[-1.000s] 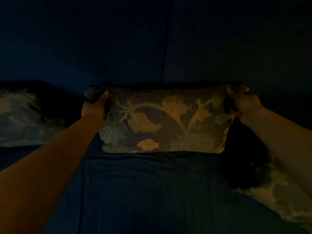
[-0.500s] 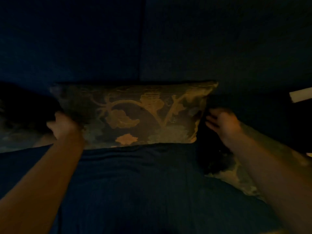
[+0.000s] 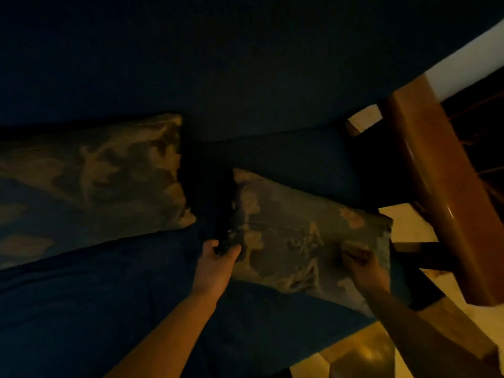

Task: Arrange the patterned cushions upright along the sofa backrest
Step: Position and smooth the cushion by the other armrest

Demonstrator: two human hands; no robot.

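I see a very dark scene, so small details are hard to read. The left hand [image 3: 218,257] closes its fingers on the left lower corner of the flat cushion [image 3: 308,241], which lies on the blue seat [image 3: 95,309] near the sofa's right end, tilted and not yet against the backrest [image 3: 245,64]. The right hand [image 3: 360,264] lies on the cushion close to its right edge; its fingers are curled onto the fabric, but I cannot tell if they really pinch it.

The upright cushion [image 3: 90,178] already stands along the backrest at the left, its lower right corner near the left hand but apart from the flat cushion. Between the two cushions there is a dark gap of bare seat. Behind the flat cushion, a strip of bare seat lies open up to the backrest.

The flat cushion's right corner reaches over the end of the seat, close to the wooden armrest [image 3: 436,186]. Below that I see the pale floor [image 3: 409,227]. The front edge of the seat runs just under the right forearm.
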